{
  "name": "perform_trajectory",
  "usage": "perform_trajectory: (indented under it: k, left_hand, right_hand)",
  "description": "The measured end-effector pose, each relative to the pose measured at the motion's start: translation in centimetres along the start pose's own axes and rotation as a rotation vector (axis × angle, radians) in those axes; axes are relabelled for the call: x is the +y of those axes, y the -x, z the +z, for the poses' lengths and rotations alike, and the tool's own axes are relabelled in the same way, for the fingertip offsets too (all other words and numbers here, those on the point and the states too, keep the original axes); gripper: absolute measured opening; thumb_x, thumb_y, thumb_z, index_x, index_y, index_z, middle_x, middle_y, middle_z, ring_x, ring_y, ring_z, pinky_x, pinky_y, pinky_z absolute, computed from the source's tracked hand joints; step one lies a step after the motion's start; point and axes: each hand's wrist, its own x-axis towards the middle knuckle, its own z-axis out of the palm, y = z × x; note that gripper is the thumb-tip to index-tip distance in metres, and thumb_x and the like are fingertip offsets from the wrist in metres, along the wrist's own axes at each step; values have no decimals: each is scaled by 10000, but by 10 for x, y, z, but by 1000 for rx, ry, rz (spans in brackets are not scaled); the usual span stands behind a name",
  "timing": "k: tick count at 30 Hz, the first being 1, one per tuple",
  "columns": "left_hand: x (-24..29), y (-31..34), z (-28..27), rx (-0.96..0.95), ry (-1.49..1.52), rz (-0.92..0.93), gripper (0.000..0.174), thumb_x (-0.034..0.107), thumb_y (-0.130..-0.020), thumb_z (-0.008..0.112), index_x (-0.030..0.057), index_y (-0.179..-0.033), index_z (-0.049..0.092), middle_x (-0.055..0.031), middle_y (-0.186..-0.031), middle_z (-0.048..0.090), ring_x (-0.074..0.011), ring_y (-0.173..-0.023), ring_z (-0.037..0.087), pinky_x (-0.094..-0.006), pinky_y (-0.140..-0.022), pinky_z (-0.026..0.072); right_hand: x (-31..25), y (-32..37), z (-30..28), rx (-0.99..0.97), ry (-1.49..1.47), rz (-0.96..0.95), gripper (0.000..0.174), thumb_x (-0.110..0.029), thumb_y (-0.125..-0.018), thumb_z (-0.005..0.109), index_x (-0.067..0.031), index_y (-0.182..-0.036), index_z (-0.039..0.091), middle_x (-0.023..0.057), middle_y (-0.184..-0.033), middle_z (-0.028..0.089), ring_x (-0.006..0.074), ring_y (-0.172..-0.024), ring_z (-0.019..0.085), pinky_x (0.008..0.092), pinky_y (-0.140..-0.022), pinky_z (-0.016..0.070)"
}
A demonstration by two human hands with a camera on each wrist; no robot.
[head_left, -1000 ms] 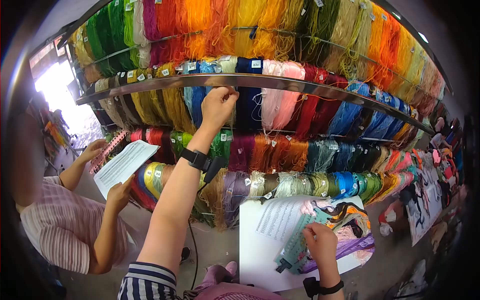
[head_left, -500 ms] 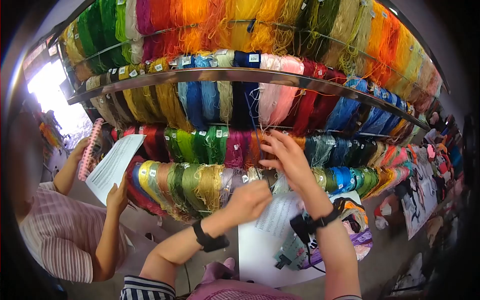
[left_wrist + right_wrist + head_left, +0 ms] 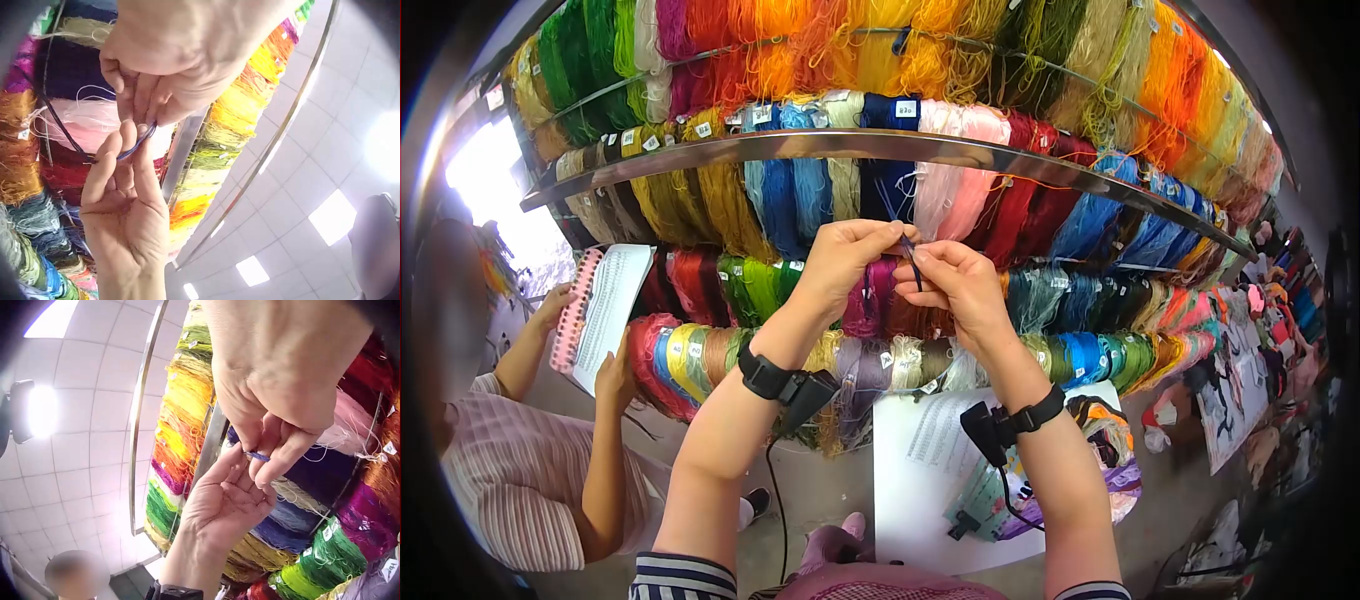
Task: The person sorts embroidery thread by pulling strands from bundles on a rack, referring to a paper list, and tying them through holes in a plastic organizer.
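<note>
Nearest, a white board point(image 3: 910, 510) bears a printed sheet point(image 3: 940, 430) and, partly behind the right forearm, a purple bundle point(image 3: 1125, 488). Above it, both hands meet, close together at their fingertips. The left hand point(image 3: 840, 262) has its thumb and fingers bent in, pinching a dark blue thread point(image 3: 257, 456). The right hand point(image 3: 962, 295) pinches the same thread between thumb and fingers, its end of it hanging below the fingertips. Strands rise from the hands in front of a navy bundle point(image 3: 873, 195); whether they join it cannot be told. At left, another person point(image 3: 530, 470) holds a paper point(image 3: 615, 300). Beyond the hands, coloured bundles hang in rows, crossed by a metal rail point(image 3: 800, 148).
</note>
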Motion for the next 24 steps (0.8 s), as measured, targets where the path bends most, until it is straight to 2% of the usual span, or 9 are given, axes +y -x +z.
perform_trajectory:
  k: [10, 20, 22, 24]
  left_hand:
    - [0, 10, -4, -13, -14, -5, 296, 238, -953, 589, -22, -1046, 692, -91, -1031, 699, -136, -918, 645, -280, -849, 500]
    - [-3, 10, -7, 10, 7, 53, 299, 231, -966, 570, -27, -1067, 680, -102, -1043, 695, -149, -931, 650, -295, -869, 503]
    - [-5, 9, -7, 3, 2, 56, 300, 233, -966, 571, -28, -1069, 679, -105, -1044, 694, -154, -932, 651, -298, -874, 503]
    - [-6, 9, -7, -27, -20, 67, 308, 236, -965, 574, -31, -1083, 671, -111, -1046, 692, -159, -930, 653, -302, -881, 502]
  right_hand:
    - [3, 0, 0, -20, 110, -42, 210, -208, -924, 644, -13, -1002, 640, 99, -825, 696, 133, -674, 673, 221, -588, 540]
    - [3, 0, 7, 31, 42, -64, 186, -204, -914, 660, -24, -963, 657, 71, -776, 688, 112, -648, 655, 203, -560, 508]
    - [4, -2, 4, -51, 53, -68, 181, -204, -913, 660, -30, -965, 659, 66, -760, 686, 106, -650, 653, 190, -537, 487]
    - [6, -4, 5, -43, 64, -87, 180, -206, -912, 661, -34, -964, 662, 60, -741, 680, 99, -626, 640, 186, -521, 471]
